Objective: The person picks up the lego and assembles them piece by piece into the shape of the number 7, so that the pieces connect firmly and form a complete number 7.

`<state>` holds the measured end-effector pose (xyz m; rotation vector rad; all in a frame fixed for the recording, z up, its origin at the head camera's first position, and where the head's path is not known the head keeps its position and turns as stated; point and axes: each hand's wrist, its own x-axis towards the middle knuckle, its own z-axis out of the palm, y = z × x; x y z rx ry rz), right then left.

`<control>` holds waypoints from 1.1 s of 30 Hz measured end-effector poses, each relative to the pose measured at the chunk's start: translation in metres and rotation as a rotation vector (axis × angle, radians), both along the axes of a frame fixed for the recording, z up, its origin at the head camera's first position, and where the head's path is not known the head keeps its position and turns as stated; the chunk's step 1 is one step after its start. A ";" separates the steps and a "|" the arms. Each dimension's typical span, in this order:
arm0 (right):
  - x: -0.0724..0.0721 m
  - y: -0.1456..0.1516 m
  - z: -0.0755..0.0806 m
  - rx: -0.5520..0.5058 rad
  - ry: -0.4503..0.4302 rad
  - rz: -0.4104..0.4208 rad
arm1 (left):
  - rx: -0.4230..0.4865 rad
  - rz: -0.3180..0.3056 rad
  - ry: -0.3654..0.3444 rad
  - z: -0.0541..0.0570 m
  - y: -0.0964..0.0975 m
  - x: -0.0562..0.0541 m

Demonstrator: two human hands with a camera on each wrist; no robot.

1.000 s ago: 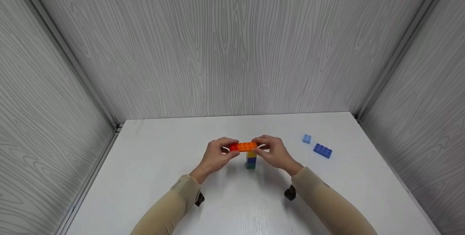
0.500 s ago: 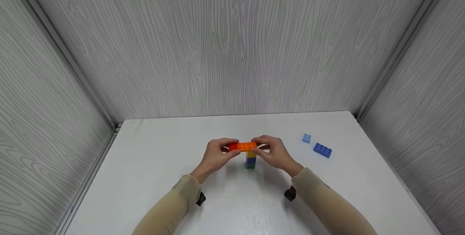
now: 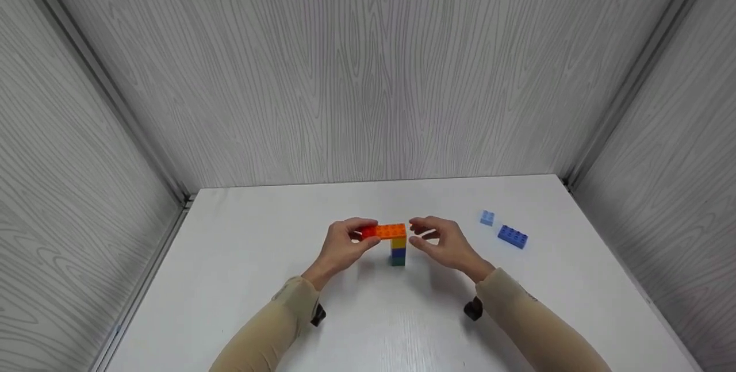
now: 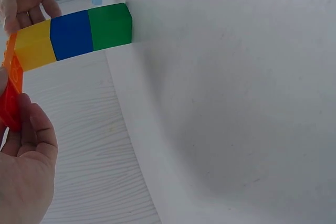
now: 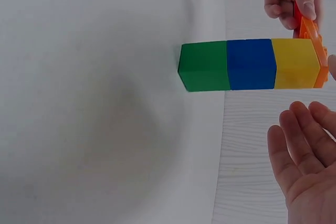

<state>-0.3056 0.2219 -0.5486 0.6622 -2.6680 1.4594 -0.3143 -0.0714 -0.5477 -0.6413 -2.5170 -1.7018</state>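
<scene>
Three bricks stand stacked upright on the white table: green (image 5: 203, 66) at the bottom, blue (image 5: 251, 64) above it, yellow (image 5: 296, 63) on top. An orange brick (image 3: 392, 230) lies across the yellow one and juts out to the left. A red brick (image 3: 370, 231) is at its left end; how the two are joined is partly hidden by fingers. My left hand (image 3: 339, 245) pinches the red brick between thumb and fingers. Just right of the stack, my right hand (image 3: 451, 245) is apart from the bricks, thumb and fingers spread, holding nothing.
A small light blue brick (image 3: 487, 218) and a longer dark blue brick (image 3: 512, 236) lie at the right of the white table (image 3: 259, 234). Grey wood-grain panels (image 3: 368, 73) border the table at the back and both sides.
My right hand has let go of the orange brick's right end and moved slightly right, its fingers spreading. The left hand keeps its pinch, and the stack stays in place.
</scene>
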 end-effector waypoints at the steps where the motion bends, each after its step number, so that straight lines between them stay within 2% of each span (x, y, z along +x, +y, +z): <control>1: 0.001 0.005 0.000 0.007 -0.005 -0.006 | 0.000 -0.002 0.003 0.000 -0.001 0.000; 9: 0.008 0.056 -0.005 0.081 -0.050 -0.107 | -0.010 -0.011 0.029 -0.001 0.001 0.000; 15: 0.011 0.094 -0.010 0.096 0.014 -0.161 | -0.013 -0.005 0.019 0.001 0.003 -0.001; 21: 0.013 0.125 -0.016 0.154 0.101 -0.236 | -0.005 0.004 0.000 0.000 0.002 -0.002; 25: 0.016 0.144 -0.017 0.184 0.124 -0.285 | -0.004 -0.002 0.007 0.000 0.002 -0.003; 33: 0.018 0.174 -0.023 0.362 0.135 -0.381 | -0.017 -0.005 0.015 -0.001 0.003 -0.004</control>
